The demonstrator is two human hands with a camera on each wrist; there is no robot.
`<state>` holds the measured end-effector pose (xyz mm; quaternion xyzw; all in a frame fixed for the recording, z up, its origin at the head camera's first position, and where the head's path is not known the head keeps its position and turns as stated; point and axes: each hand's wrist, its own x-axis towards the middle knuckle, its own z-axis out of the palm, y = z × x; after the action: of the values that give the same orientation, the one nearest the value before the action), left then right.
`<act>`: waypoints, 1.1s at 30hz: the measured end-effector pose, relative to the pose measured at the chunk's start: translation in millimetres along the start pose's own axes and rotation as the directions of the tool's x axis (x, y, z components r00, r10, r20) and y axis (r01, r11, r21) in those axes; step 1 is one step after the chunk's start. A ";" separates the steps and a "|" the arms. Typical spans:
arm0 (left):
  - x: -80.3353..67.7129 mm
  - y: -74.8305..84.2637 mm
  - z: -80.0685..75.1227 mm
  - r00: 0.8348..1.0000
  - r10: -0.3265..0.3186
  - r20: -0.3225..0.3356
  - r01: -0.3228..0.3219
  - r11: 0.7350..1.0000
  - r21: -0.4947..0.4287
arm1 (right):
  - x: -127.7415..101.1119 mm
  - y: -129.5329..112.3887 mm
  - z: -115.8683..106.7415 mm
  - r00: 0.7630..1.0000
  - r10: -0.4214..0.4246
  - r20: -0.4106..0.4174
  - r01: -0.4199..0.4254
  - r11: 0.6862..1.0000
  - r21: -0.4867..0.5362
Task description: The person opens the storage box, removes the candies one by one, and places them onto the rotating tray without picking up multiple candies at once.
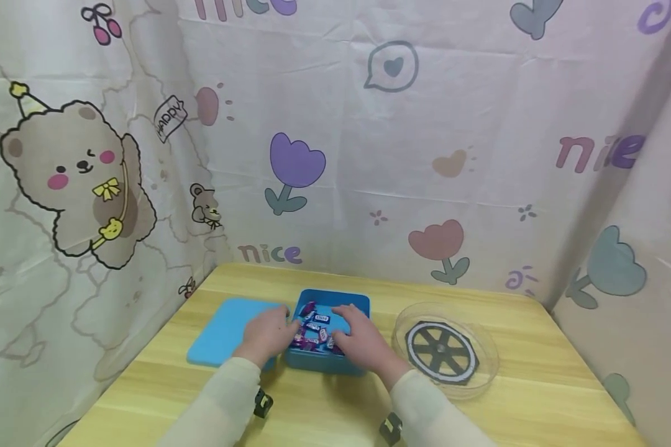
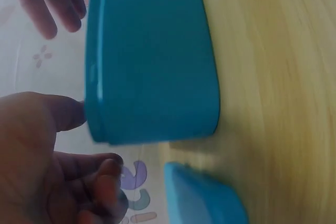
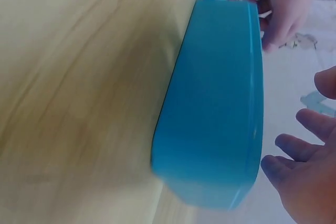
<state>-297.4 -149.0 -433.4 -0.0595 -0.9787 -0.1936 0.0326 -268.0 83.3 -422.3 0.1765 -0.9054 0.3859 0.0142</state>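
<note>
Both hands over an open blue box of wrapped candies.
Head view: left hand (image 1: 268, 335) and right hand (image 1: 360, 338), fingers relaxed and gripping nothing, reach into the blue box (image 1: 346, 302) mid-table; blue lid (image 1: 223, 329) left, clear dish (image 1: 481, 347) right, wooden table (image 1: 537, 397), cartoon curtain (image 1: 369, 155) behind.
Wrist views: box wall (image 2: 152, 61) beside spread fingers (image 3: 299, 150).

Between the two hands, the blue box (image 1: 355, 304) looks like smooth plastic with a slight sheen, and the candies (image 1: 313, 329) inside wear glossy printed wrappers. Left of the left hand (image 1: 266, 333), the blue lid (image 1: 223, 329) seems matt. The table (image 1: 537, 397) shows smooth light wood grain. Right of the right hand (image 1: 360, 341), the round dish (image 1: 483, 347) is clear, shiny plastic.
</note>
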 end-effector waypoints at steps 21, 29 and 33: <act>6.1 7.1 17.0 0.994 -0.072 0.086 0.073 0.997 -0.014 | 2.5 27.6 -22.2 1.000 -0.015 -0.014 0.014 0.997 -0.082; 8.4 14.8 16.9 0.989 -0.076 0.126 0.079 0.997 -0.018 | 8.1 30.0 -20.3 1.000 -0.002 0.006 0.003 0.990 -0.139; 10.7 14.7 17.5 0.986 -0.085 0.147 0.083 0.996 0.015 | 11.9 29.6 -19.3 0.999 -0.031 0.031 0.036 0.984 -0.172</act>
<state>-306.8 -127.7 -443.1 -0.0322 -0.9810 -0.1855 -0.0476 -291.0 112.2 -427.4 0.1951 -0.9325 0.3031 0.0228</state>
